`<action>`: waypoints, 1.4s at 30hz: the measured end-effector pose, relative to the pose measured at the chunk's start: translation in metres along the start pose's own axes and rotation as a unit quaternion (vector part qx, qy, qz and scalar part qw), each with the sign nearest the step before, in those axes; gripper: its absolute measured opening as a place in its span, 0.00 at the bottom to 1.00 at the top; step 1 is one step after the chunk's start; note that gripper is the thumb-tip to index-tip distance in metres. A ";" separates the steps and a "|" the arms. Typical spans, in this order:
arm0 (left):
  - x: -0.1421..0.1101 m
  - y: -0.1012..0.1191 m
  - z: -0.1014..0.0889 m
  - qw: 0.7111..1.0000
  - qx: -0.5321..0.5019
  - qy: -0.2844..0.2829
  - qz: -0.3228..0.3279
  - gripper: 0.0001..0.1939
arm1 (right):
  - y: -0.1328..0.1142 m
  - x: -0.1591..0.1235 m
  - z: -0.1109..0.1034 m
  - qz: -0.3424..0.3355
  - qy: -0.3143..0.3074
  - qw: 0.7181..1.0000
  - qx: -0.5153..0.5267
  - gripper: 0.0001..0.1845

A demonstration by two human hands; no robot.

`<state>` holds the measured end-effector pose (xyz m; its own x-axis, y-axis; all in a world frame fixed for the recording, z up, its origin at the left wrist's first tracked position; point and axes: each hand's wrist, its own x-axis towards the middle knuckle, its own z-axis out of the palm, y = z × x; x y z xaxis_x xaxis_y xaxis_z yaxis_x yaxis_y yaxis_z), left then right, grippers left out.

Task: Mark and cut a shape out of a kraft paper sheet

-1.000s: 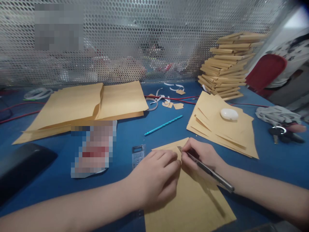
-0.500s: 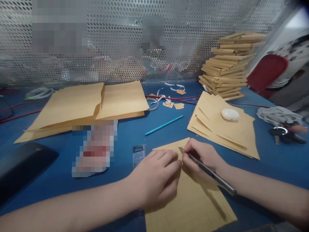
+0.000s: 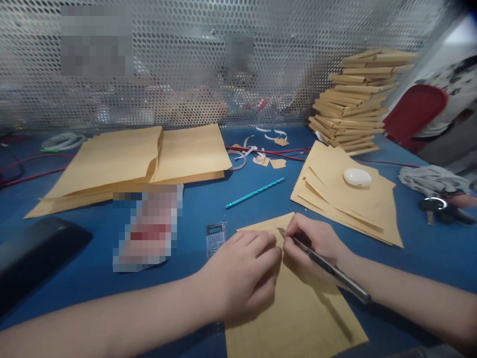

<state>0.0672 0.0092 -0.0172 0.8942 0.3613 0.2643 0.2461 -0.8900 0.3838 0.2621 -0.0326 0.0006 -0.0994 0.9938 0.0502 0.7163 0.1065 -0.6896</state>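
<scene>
A brown paper envelope [image 3: 298,318] lies in front of me on the blue tabletop. My left hand [image 3: 246,273] presses down on its upper left part, fingers bent and close together; what is under the fingertips is hidden. My right hand [image 3: 316,241] pinches a slim metal craft knife [image 3: 337,273] like a pen. The pointed blade touches or hovers just over the paper near the envelope's top edge, close to my left fingertips. Beside my left hand, a clear plastic stencil ruler [image 3: 216,236] shows, partly covered by the hand and envelope.
Brown envelopes [image 3: 112,154] lie at left; more sit under a white case [image 3: 357,177] at right. A tall envelope stack [image 3: 354,104] stands behind. A turquoise pencil [image 3: 255,193], paper scraps [image 3: 278,163], keys [image 3: 430,211] and a dark object [image 3: 44,253] lie about. Perforated metal [image 3: 179,64] backs the table.
The whole view has shifted slightly. Both hands, the knife and the envelope keep nearly the same places relative to each other.
</scene>
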 end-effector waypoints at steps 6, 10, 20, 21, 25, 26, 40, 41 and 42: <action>0.000 0.000 -0.001 1.000 -0.003 -0.003 0.000 0.10 | 0.005 -0.001 0.002 -0.017 0.035 0.999 0.000 0.05; 0.000 0.000 -0.002 1.000 -0.001 0.005 0.009 0.10 | 0.008 0.001 -0.001 -0.024 0.087 0.995 0.047 0.04; 0.001 0.001 -0.002 1.000 0.004 -0.006 -0.001 0.09 | 0.016 0.026 -0.020 0.073 0.066 0.980 0.171 0.11; 0.001 0.000 -0.002 1.000 0.004 -0.006 -0.001 0.09 | 0.019 0.029 -0.020 0.082 0.056 0.977 0.189 0.11; 0.001 0.000 -0.003 1.000 0.001 -0.006 0.001 0.09 | 0.030 0.037 -0.019 0.081 0.048 0.955 0.283 0.15; 0.001 0.000 -0.003 1.000 0.001 -0.006 0.002 0.09 | 0.031 0.037 -0.018 0.078 0.053 0.952 0.293 0.16; 0.002 -0.001 -0.002 1.000 -0.008 -0.007 0.006 0.11 | 0.029 0.038 -0.013 0.093 0.072 0.956 0.268 0.19; 0.002 -0.001 -0.003 1.000 -0.007 -0.006 0.006 0.11 | 0.028 0.037 -0.014 0.092 0.073 0.958 0.261 0.19; 0.002 -0.001 -0.003 1.000 -0.006 -0.005 0.007 0.11 | 0.028 0.037 -0.014 0.092 0.073 0.959 0.257 0.19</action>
<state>0.0675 0.0118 -0.0150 0.9008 0.3468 0.2611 0.2294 -0.8910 0.3918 0.2880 0.0079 -0.0061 0.1214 0.9921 -0.0319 0.2740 -0.0644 -0.9596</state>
